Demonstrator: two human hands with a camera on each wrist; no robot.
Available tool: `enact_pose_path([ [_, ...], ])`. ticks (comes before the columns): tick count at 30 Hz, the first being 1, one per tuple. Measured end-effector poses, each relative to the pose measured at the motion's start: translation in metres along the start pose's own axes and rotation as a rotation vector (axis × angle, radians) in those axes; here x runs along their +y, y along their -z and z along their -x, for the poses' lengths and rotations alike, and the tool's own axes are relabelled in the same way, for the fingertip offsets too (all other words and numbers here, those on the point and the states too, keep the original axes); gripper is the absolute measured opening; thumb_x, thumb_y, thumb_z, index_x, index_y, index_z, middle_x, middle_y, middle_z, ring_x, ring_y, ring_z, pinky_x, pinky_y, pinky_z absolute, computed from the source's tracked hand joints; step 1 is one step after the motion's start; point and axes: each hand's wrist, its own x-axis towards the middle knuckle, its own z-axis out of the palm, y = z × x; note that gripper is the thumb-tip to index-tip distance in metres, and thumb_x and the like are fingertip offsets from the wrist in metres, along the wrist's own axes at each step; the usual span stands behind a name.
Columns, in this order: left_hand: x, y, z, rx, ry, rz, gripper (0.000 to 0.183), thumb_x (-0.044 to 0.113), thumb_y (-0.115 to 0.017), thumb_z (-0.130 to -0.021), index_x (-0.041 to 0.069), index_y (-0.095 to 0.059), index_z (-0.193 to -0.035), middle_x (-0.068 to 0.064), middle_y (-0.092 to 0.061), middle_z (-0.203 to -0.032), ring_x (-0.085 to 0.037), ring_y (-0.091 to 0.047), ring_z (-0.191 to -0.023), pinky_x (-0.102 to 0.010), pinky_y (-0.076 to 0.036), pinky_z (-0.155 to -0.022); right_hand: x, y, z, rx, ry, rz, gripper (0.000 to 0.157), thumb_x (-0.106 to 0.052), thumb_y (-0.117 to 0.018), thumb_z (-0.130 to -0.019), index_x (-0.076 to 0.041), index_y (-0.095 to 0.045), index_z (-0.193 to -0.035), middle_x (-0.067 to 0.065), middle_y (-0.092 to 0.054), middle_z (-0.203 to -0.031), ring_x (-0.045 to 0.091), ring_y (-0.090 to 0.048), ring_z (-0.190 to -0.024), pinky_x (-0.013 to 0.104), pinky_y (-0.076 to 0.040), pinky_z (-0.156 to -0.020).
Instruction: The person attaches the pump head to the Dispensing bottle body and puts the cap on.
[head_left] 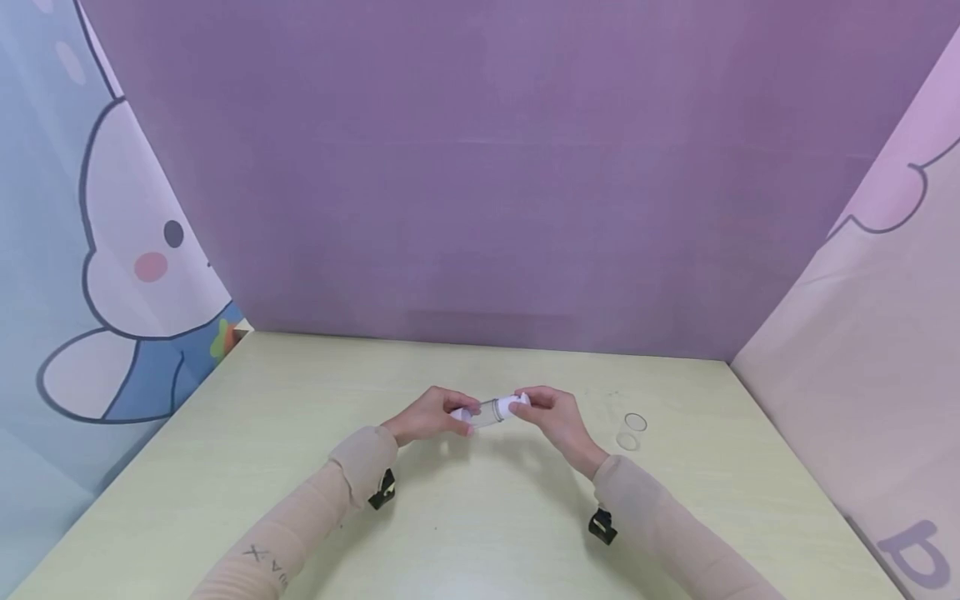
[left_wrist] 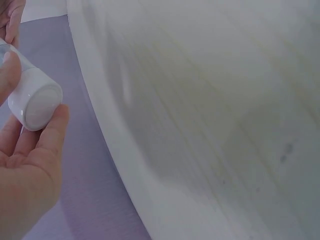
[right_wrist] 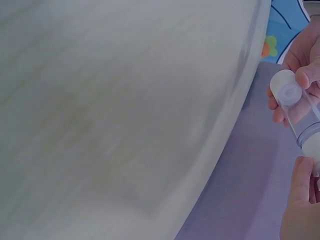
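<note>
Both hands hold a clear, tube-shaped bottle with white ends just over the table, lying almost level and tilted up to the right. My left hand grips its white base end between thumb and fingers. At the other end, my right hand pinches the white collar or pump part. Through the clear wall, a round white piece shows at the left-hand end. To the right of the right hand, a clear open cylinder, like a cap, stands on the table.
The pale wood-grain table runs back to a purple panel. Cartoon-printed cloths hang at the left and the right. Black camera mounts sit under the wrists.
</note>
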Motion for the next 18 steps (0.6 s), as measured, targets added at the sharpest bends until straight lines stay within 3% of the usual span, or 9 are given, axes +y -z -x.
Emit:
enact_pose_path([
  [14, -0.0016, -0.0005, -0.0023, 0.003, 0.008, -0.009, 0.036, 0.012, -0.073, -0.077, 0.012, -0.066, -0.112, -0.006, -0.063, -0.117, -0.018, -0.056, -0.101, -0.04, -0.043, -0.091, 0.0011, 0.0001, -0.0007, -0.012, 0.004, 0.005, 0.032, -0.021, -0.072, -0.079, -0.004, -0.066, -0.105, 0.01, -0.068, -0.101, 0.015, -0.063, -0.087, 0.032, -0.051, -0.081],
  [18, -0.0016, -0.0003, -0.0022, 0.004, 0.009, -0.017, 0.036, 0.012, -0.073, -0.077, 0.012, -0.066, -0.112, -0.005, -0.063, -0.117, -0.018, -0.056, -0.101, -0.04, -0.043, -0.091, 0.0006, 0.0023, -0.0004, -0.042, 0.005, -0.011, 0.035, -0.022, -0.071, -0.079, -0.007, -0.065, -0.11, 0.008, -0.066, -0.107, 0.016, -0.061, -0.095, 0.033, -0.049, -0.086],
])
